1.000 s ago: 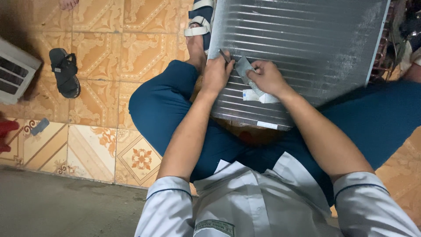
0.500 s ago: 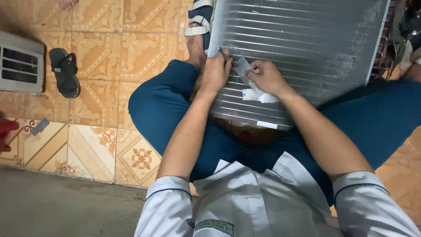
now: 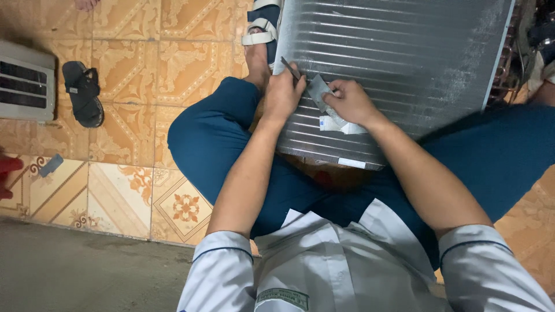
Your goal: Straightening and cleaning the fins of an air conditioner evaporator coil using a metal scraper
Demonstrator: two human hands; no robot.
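We see the left hand (image 3: 283, 92) clamped on a thin tool (image 3: 290, 68), the right hand (image 3: 350, 103) pinching a grey sheet (image 3: 319, 91) against the finned coil (image 3: 393, 69), just above a white rectangular label (image 3: 332, 123).

A patterned orange tile floor (image 3: 121, 52) fills the left side. 1 black sandal (image 3: 82, 92) lies on it, just beside a white slatted grille panel (image 3: 26, 81) at the left edge. Lower left, a small grey flat piece (image 3: 51, 165) lies near a red object (image 3: 7, 173) cut off by the frame. A bare concrete strip (image 3: 87, 271) borders the tiles below.
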